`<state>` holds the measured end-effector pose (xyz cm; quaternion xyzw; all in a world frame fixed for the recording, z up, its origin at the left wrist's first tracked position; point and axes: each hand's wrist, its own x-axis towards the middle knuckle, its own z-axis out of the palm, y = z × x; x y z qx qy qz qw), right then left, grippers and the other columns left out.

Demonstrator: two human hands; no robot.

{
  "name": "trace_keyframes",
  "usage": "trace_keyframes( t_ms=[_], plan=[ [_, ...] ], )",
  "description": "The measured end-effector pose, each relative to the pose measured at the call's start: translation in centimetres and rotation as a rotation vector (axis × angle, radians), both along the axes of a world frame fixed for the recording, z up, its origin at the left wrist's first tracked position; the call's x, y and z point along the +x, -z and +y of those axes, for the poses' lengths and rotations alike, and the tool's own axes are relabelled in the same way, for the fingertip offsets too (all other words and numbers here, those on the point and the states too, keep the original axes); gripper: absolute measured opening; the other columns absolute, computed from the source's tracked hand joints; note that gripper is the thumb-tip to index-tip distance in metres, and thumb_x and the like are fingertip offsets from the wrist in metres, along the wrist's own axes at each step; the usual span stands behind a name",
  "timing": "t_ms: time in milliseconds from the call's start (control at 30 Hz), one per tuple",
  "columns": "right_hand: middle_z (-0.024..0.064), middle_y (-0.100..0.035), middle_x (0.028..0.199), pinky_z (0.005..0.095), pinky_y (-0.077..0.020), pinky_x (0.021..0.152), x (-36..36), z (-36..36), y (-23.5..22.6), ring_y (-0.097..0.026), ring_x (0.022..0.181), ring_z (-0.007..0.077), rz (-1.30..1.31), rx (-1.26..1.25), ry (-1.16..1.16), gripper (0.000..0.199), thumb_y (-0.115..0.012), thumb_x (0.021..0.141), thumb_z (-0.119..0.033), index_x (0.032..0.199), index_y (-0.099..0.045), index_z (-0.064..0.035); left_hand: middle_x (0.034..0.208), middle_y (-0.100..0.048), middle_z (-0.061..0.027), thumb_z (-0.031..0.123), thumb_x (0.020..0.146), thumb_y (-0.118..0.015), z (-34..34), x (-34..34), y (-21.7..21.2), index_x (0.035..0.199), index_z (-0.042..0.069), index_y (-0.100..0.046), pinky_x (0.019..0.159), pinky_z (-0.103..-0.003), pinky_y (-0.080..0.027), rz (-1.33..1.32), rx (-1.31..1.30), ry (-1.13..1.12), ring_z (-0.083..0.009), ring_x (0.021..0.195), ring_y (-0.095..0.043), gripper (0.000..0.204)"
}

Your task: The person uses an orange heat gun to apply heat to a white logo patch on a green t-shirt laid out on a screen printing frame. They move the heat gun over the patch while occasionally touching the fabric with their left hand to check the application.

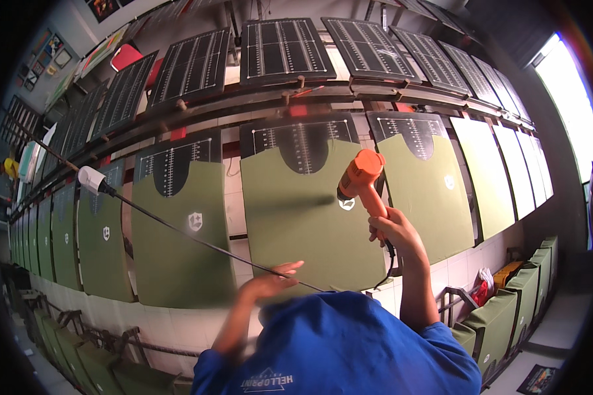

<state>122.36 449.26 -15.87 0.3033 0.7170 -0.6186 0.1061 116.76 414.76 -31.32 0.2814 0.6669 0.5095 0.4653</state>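
Note:
My right hand (398,230) grips the handle of an orange blow dryer (361,172), whose dark nozzle points down and left. Just below the nozzle, a small white emblem (346,205) sits on a green fabric piece (296,230) laid over a black printing board (260,137). The fabric has a curved neckline cut, and the board's white ruler marks show there. My left hand (270,283) hovers over the fabric's lower left edge, fingers stretched out. A black cable (197,240) runs past it; whether they touch I cannot tell.
A white plug connector (91,179) hangs on the cable at left. More green pieces with emblems (178,243) lie on boards both sides. Bare black boards (286,49) stand beyond a dark rail (244,99). Green-covered boards (494,322) line the lower right, near a red-and-white bag (484,286).

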Motion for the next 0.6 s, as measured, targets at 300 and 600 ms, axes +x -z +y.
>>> trace_keyframes(
  t_ms=[300,600],
  plan=[
    [0.0008,-0.059,0.076,0.0259,-0.0472,0.055,0.0,-0.3,0.4,-0.061,0.065,0.0103,-0.013,-0.056,-0.005,0.024,-0.062,0.088,-0.018,0.105,-0.058,-0.0004,0.137,-0.056,-0.0223,0.018,0.099,-0.056,-8.4,-7.7,4.7,0.135,-0.003,-0.053,0.109,-0.043,-0.041,0.851,-0.450,-1.083,-0.0356,0.128,-0.053,0.042],
    [0.0012,-0.058,0.077,0.0258,-0.0473,0.055,-0.3,0.7,1.1,-0.062,0.066,0.0107,0.005,-0.102,-0.016,0.026,-0.062,0.089,-0.018,0.108,-0.058,0.0005,0.149,-0.042,-0.0263,0.027,0.100,-0.056,-10.6,-12.7,8.1,0.143,-0.007,-0.041,0.115,-0.052,-0.031,1.236,-0.939,-1.008,-0.0443,0.139,-0.038,0.057]
  ],
)
